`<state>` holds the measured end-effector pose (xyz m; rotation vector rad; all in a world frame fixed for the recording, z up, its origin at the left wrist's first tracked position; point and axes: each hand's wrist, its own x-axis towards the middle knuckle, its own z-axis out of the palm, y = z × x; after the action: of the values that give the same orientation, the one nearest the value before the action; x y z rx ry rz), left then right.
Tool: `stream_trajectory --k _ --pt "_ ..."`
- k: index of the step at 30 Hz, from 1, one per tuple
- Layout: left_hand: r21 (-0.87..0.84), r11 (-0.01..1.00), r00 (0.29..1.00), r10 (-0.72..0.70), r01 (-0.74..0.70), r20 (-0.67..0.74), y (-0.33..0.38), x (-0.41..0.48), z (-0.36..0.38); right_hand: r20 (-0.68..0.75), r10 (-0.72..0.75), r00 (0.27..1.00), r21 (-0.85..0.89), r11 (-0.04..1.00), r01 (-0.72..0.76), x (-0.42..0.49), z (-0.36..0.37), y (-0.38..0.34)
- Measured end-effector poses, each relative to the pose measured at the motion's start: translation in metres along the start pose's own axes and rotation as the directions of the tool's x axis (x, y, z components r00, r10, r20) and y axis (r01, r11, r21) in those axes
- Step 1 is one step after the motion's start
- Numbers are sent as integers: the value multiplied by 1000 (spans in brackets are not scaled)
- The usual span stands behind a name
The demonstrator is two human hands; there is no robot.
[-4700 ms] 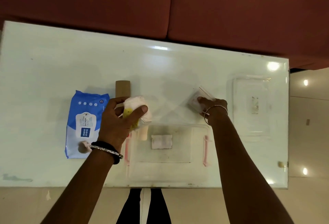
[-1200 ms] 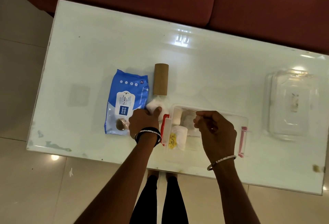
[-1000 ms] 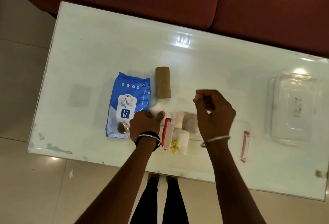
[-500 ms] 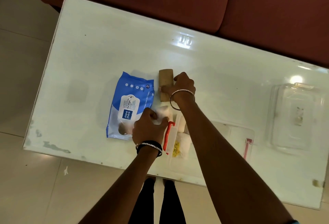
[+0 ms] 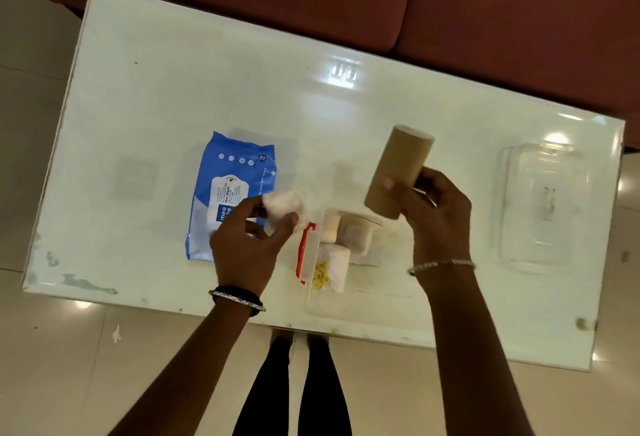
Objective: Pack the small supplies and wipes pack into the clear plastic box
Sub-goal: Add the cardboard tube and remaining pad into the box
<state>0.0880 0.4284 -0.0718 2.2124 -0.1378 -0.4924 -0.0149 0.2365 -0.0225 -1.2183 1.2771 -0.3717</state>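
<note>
My right hand (image 5: 434,213) grips a brown cardboard tube (image 5: 398,172) and holds it tilted in the air above the clear plastic box (image 5: 363,300), which sits at the table's near edge with a red latch (image 5: 303,248) on its left side. Inside the box lie a white roll with a yellow label (image 5: 330,267), a cream block (image 5: 330,227) and a small beige packet (image 5: 356,233). My left hand (image 5: 247,245) pinches a white cotton wad (image 5: 284,207) just left of the box. The blue wipes pack (image 5: 230,186) lies flat on the table, partly under my left hand.
The clear lid (image 5: 543,207) lies on the right end of the white glossy table (image 5: 173,89). A red sofa (image 5: 450,2) runs along the table's far side. My legs stand on the tiled floor below the near edge.
My right hand has lifted the cardboard tube off the table and carried it right, above the box. My left hand has raised the cotton wad slightly.
</note>
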Motion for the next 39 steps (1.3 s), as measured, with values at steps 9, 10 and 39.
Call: stream_trajectory --k 9,10,39 --pt "-208 970 969 -75 125 233 22 -28 -16 67 302 951 -161 944 -288 -50 -80 52" --pt "-240 957 959 -96 163 268 22 -31 -14 53 324 945 -227 925 -305 -51 -81 59" --pt "-72 972 895 -177 225 409 18 -61 9 269 223 937 -886 439 150 -21 -52 102"
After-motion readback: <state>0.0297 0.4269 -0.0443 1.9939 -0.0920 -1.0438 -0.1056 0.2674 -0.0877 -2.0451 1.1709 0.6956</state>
